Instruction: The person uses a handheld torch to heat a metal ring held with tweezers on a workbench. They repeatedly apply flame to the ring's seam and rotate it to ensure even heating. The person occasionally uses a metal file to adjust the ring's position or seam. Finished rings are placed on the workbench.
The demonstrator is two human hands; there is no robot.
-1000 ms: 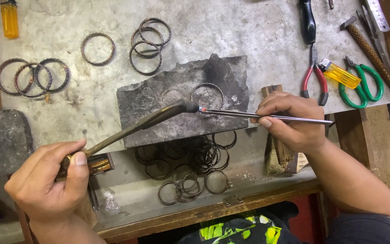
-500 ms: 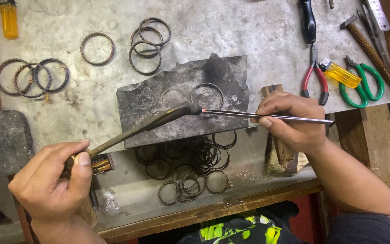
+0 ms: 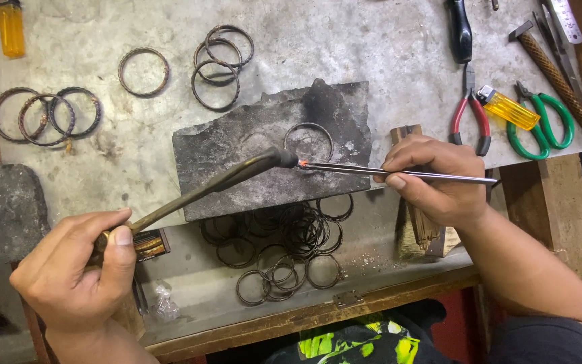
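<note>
**Torch and rod meet at ring on block**

The left hand (image 3: 75, 273) is closed in a fist around the handle of a torch (image 3: 217, 183), thumb pressed along the top. The torch runs up and to the right, and its dark nozzle ends just left of a small orange glow at the lower left edge of a ring (image 3: 309, 142).

The right hand (image 3: 436, 178) pinches a thin metal rod (image 3: 399, 173) between thumb and fingers. The rod lies nearly level, and its tip meets the glow from the right.

The ring lies flat on a grey, scorched block (image 3: 250, 135), which sits near the middle of the bench (image 3: 372, 47). Torch tip and rod tip stand over the block's right half, at the ring's rim.

Below the block, a pile of dark rings (image 3: 291, 239) lies on a lower shelf. More rings lie on the bench: three overlapping (image 3: 222, 62) above the block, one alone (image 3: 143, 71) to their left, and a group of three (image 3: 45, 114) at far left.

At upper right lie red-handled pliers (image 3: 469, 111), a yellow lighter (image 3: 506, 108), green-handled scissors (image 3: 540, 125) and a hammer (image 3: 552, 67). Another yellow lighter (image 3: 11, 28) lies at upper left. A dark stone (image 3: 8, 209) sits at the left edge, just beside the left hand.
</note>
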